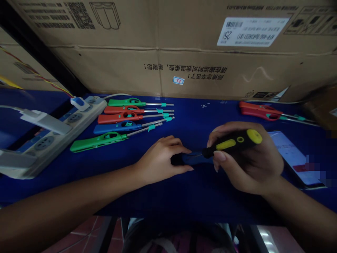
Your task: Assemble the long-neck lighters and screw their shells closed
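Note:
My right hand point(250, 165) grips a black and yellow screwdriver point(225, 144), its thin shaft pointing left and slightly down. My left hand point(159, 161) rests on the blue table, fingers and thumb curled around a dark blue piece point(195, 157) that blends into the tabletop; its kind cannot be made out. The screwdriver's tip is at this piece, between the two hands; whether it touches is unclear. Beyond my left hand lie several long-nosed lighters, among them a green lighter point(98, 142), a blue lighter point(116, 127) and a red lighter point(118, 118), with teal bits on their metal tubes.
A white power strip point(56, 140) with plugs and cables runs along the left. Red lighters point(259, 110) lie at the back right, near a lit phone point(291, 154) behind my right hand. A large cardboard box point(131, 73) walls off the back of the blue table point(163, 200).

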Demonstrator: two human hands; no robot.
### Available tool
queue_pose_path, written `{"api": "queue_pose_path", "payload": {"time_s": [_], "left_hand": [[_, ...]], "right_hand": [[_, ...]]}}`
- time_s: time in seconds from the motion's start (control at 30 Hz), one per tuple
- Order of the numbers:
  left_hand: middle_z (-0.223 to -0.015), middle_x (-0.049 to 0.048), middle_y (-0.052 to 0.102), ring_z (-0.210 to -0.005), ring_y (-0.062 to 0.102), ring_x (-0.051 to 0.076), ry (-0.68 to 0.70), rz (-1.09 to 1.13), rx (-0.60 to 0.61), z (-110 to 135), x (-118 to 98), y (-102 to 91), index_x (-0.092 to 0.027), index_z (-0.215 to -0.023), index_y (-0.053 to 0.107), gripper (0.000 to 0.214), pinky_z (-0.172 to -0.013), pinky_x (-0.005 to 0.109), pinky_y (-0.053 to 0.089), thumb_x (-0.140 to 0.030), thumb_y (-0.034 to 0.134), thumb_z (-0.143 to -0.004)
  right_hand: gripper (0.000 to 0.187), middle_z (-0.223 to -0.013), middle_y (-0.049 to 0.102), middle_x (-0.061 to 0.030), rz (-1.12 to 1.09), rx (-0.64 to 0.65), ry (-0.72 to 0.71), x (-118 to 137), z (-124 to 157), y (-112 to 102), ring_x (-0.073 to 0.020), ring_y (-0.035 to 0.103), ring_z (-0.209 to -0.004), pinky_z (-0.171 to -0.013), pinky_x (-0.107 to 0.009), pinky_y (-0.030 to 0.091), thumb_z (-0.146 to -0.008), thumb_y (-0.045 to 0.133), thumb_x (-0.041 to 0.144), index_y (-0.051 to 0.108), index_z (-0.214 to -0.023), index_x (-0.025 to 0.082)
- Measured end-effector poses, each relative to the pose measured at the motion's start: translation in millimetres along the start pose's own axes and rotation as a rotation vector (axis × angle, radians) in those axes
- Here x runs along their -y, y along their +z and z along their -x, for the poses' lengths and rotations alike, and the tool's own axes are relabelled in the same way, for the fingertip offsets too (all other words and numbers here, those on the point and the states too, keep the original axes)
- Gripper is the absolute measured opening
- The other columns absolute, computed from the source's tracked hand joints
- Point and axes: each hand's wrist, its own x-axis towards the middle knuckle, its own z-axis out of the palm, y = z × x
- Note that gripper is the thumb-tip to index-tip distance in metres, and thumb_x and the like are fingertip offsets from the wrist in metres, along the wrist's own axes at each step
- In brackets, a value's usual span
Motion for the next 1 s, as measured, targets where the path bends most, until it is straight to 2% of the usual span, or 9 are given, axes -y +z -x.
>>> {"api": "queue_pose_path", "payload": {"time_s": [0.57, 1.0], "left_hand": [[-0.093, 0.0034, 0.068, -0.087, 0.062, 0.019, -0.007, 0.001, 0.005, 0.0, -0.4, -0.3, -0.018, -0.107, 0.075, 0.036, -0.084, 0.036, 0.05, -0.043, 0.081, -0.081], [-0.093, 0.0034, 0.068, -0.087, 0.061, 0.019, -0.023, 0.0, 0.01, -0.7, -1.6, -1.5, -0.019, -0.107, 0.075, 0.036, -0.083, 0.036, 0.05, -0.043, 0.082, -0.081]], "right_hand": [[0.045, -0.097, 0.067, -0.0039, 0.016, -0.02, 0.004, -0.1, -0.1, -0.8, -0.0176, 0.07, -0.078, -0.065, -0.031, 0.062, -0.085, 0.071, 0.01, 0.057, -0.125, 0.026], [0.043, -0.096, 0.068, -0.0044, 0.024, -0.017, -0.005, -0.3, -0.1, -0.4, -0.0178, 0.07, -0.075, -0.057, -0.028, 0.06, -0.086, 0.071, 0.013, 0.057, -0.124, 0.027]]}}
